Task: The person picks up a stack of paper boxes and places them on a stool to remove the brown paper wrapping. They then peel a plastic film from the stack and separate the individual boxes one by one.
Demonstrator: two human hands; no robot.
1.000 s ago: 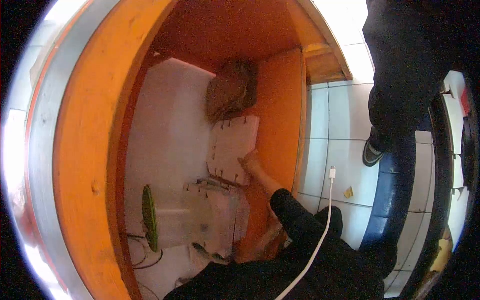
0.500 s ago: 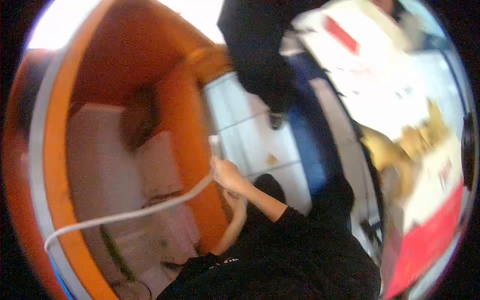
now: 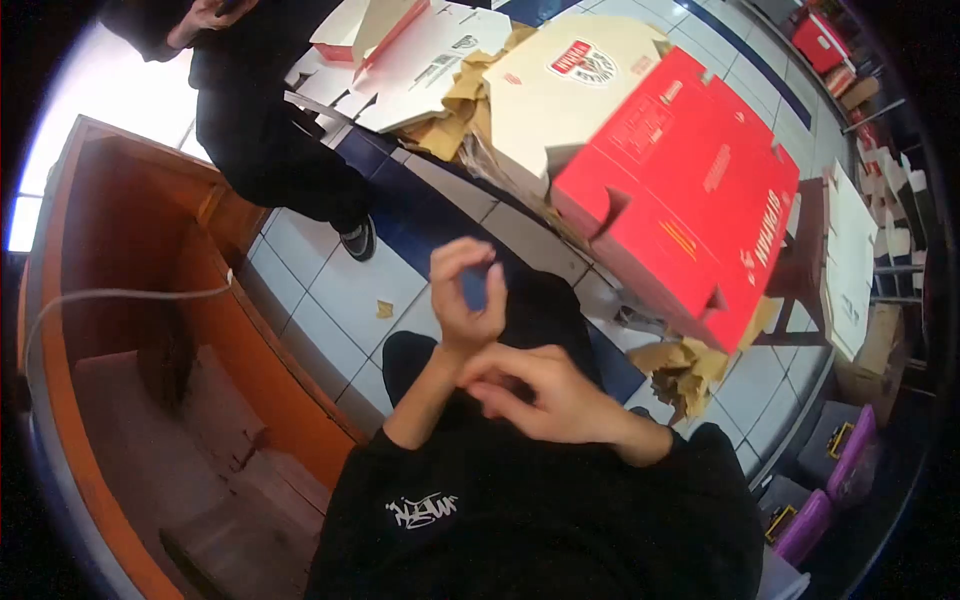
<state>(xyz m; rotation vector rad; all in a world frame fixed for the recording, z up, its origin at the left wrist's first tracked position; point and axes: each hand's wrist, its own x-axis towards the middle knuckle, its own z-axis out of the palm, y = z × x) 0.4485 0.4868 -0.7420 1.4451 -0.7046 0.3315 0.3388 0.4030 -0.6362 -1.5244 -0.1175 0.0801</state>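
Note:
My left hand (image 3: 465, 305) is raised above my lap, with its fingers curled and apart from the thumb, holding nothing. Just below it, my right hand (image 3: 550, 395) reaches across to the left wrist. Its fingers and thumb are bent with a gap between them, and nothing shows inside. To the left, a white cord (image 3: 130, 294) stretches over the open orange box (image 3: 255, 345), its end at the inner side wall. Neither hand touches the cord.
Another person (image 3: 265, 130) stands at the upper left. Red and white cardboard boxes (image 3: 690, 185) and brown paper (image 3: 465, 95) lie at the upper middle and right. Grey bins with purple edges (image 3: 805, 525) stand lower right. A paper scrap (image 3: 384, 310) is on the tiled floor.
My hands have let go of the white cord and moved right, away from the orange box. The view has turned to the right, bringing the red box and the bins into sight.

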